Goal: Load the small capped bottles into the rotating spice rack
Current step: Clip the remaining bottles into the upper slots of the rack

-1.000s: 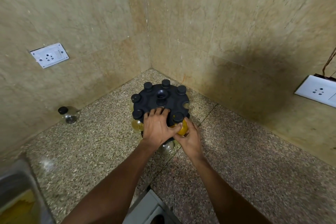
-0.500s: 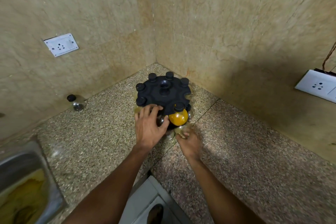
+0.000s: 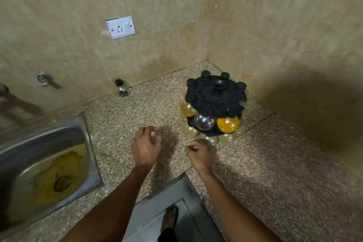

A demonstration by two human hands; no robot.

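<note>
Left hand (image 3: 146, 146) grip loosely curled, empty; right hand (image 3: 198, 154) grip fisted, empty, near spice rack (image 3: 216, 95); lone capped bottle (image 3: 122, 89) by wall; no readable labels

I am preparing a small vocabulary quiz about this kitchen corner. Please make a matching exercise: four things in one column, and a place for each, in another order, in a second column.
Things:
1. lone capped bottle
2. orange-filled bottle
3. steel sink
4. wall socket

Places:
a. set into the counter at the left
b. on the wall, above the counter
c. on the counter at the foot of the wall, apart from the rack
d. hanging in the front of the black spice rack

Pairs: 1-c, 2-d, 3-a, 4-b
</note>
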